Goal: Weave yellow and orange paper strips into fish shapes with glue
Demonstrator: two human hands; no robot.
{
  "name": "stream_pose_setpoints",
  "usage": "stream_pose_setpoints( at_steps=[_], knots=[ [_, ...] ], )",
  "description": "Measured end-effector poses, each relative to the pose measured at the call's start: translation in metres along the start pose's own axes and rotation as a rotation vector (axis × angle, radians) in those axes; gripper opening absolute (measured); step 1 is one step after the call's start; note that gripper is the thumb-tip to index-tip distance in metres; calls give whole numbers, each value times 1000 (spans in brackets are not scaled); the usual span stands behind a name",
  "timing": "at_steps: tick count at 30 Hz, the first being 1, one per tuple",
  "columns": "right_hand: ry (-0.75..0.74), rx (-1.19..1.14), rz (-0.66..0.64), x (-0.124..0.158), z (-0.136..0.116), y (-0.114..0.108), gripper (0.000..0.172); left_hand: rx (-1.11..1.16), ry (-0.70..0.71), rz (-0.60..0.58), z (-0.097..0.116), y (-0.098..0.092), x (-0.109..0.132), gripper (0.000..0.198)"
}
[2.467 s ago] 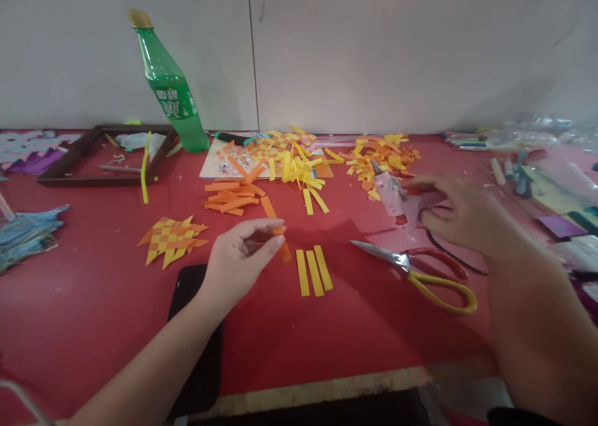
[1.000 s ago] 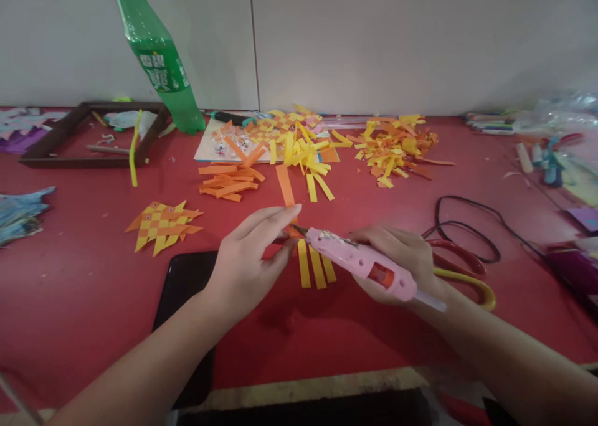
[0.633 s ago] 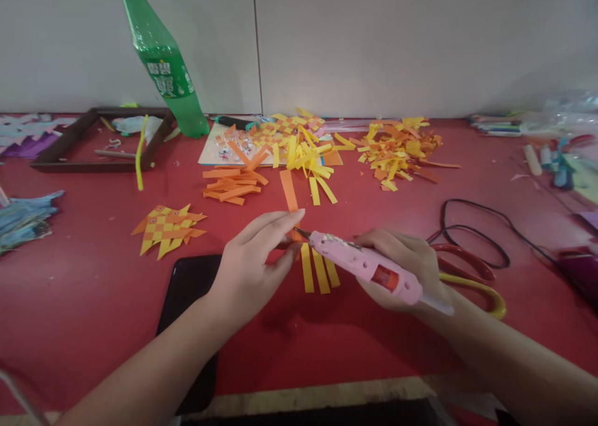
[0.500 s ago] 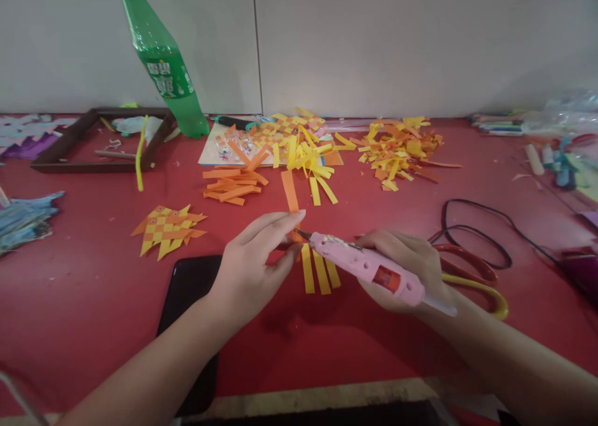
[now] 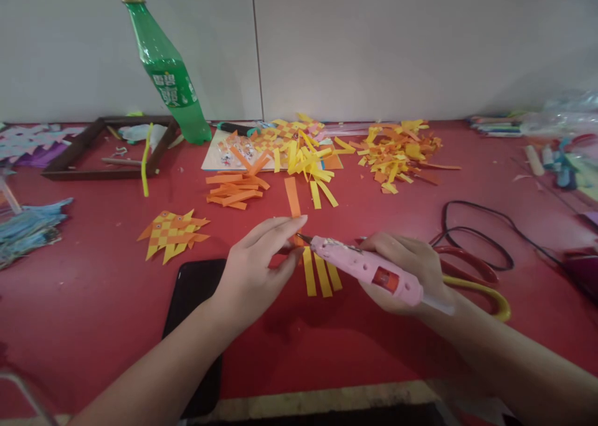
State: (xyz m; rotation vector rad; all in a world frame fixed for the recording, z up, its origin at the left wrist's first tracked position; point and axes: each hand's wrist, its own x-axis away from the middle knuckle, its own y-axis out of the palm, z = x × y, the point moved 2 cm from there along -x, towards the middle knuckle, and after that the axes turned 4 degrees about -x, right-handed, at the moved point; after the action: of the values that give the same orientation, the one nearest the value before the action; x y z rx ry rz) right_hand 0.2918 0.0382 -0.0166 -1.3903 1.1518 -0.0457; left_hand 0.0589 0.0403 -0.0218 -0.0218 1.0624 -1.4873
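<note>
My right hand (image 5: pixel 404 267) is wrapped round a pink hot glue gun (image 5: pixel 348 258), a clear glue stick poking from its rear end. Its dark nozzle reaches an orange paper strip (image 5: pixel 292 197) near my left fingertips. With thumb and fingers, my left hand (image 5: pixel 259 258) pinches that strip, whose lower part is partly hidden. Several yellow paper strips (image 5: pixel 322 276) hang below it, apparently joined to the orange one; the joint is covered by the hand and nozzle. To the left lie woven orange and yellow paper fish (image 5: pixel 174 233).
A black phone (image 5: pixel 194 301) lies beneath my left forearm. Scissors (image 5: pixel 486 295) and a black cord (image 5: pixel 476 233) are by my right hand. Behind lie loose orange strips (image 5: pixel 236 189), yellow strips (image 5: pixel 303 158) and a scrap pile (image 5: pixel 399 152). A green bottle (image 5: pixel 175 89) stands near a brown frame (image 5: pixel 93 174).
The camera view has shifted slightly, so everything sits a little lower. Both hands, the glue gun and the strips keep nearly the same position relative to one another.
</note>
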Motion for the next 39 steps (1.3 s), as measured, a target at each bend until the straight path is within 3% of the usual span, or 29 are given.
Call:
stream_pose_setpoints(
  at_steps=[28,31,36,39],
  knots=[
    [38,23,-28,0,2,-2,10,-159,89,-6,5,-5,-3,34],
    [111,76,-69,-1,15,-9,6,-93,25,14,5,-6,-3,37],
    [164,178,-293,9,67,-20,42,204,-250,14,-1,-4,-1,41],
    [163,189,-348,18,101,-26,45,360,-373,6,-3,-4,-1,43]
  ],
)
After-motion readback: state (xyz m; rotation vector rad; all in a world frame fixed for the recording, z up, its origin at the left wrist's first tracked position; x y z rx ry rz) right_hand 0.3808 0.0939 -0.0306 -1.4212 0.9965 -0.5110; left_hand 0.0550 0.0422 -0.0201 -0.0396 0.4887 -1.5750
